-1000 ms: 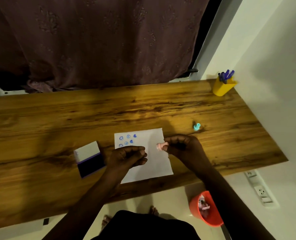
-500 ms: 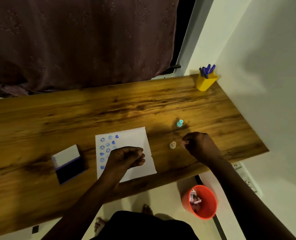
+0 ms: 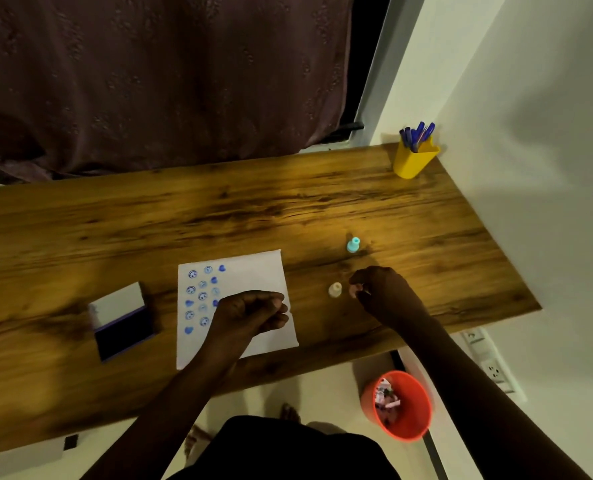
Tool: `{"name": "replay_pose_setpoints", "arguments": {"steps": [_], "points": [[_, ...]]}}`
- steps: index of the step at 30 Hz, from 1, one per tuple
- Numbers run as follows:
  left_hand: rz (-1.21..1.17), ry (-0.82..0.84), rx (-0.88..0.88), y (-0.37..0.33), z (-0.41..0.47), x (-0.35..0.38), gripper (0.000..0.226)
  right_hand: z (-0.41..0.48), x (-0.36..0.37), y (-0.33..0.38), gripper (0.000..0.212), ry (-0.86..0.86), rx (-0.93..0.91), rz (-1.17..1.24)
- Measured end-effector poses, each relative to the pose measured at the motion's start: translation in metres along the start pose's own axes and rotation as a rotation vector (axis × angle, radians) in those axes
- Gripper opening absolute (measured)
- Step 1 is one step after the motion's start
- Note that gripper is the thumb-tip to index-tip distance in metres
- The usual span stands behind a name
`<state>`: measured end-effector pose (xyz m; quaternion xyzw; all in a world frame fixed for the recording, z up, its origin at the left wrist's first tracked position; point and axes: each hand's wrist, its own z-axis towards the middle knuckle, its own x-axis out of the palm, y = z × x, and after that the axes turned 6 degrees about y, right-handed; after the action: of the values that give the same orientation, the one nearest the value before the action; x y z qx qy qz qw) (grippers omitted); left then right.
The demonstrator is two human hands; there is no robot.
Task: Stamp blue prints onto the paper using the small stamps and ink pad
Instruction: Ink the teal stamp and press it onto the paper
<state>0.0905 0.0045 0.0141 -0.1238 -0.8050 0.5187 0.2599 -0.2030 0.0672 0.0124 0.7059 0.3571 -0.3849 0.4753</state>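
Note:
The white paper (image 3: pixel 253 271) lies on the wooden desk (image 3: pixel 219 209), with several blue prints of smiley faces and hearts on its left half. My left hand (image 3: pixel 250 313) rests on the paper, fingers curled with nothing in them. The ink pad (image 3: pixel 125 329) lies open to the left of the paper, dark pad facing up. My right hand (image 3: pixel 385 292) hovers right of the paper, fingertips pinched on a small pink stamp (image 3: pixel 354 289). A cream stamp (image 3: pixel 335 289) stands just left of those fingertips. A teal stamp (image 3: pixel 353 244) stands farther back.
A yellow cup (image 3: pixel 413 164) of blue pens stands at the desk's far right corner by the white wall. A red bin (image 3: pixel 402 410) sits on the floor below the desk's near edge. A dark curtain (image 3: pixel 149 81) hangs behind the desk.
My right hand has carried the pink stamp off the paper to the right, uncovering the cream stamp. The left hand stays on the paper. The view has shifted.

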Motion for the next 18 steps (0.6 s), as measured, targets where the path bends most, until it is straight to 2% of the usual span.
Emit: {"name": "replay_pose_setpoints", "arguments": {"steps": [6, 11, 15, 18], "points": [[-0.012, -0.038, 0.012, 0.002, 0.004, 0.005, 0.015, 0.011, -0.018, -0.006, 0.039, -0.016, 0.006, -0.004], [-0.036, -0.043, 0.03, 0.002, 0.003, 0.008, 0.019, 0.041, -0.035, 0.001, 0.045, -0.19, -0.037, -0.061], [-0.012, -0.066, 0.04, 0.001, 0.002, 0.007, 0.016, 0.067, -0.029, 0.006, 0.056, -0.159, 0.031, -0.086], [-0.013, -0.086, 0.069, -0.001, 0.0, 0.004, 0.016, 0.079, -0.02, 0.005, 0.054, -0.142, 0.051, -0.128]]}}
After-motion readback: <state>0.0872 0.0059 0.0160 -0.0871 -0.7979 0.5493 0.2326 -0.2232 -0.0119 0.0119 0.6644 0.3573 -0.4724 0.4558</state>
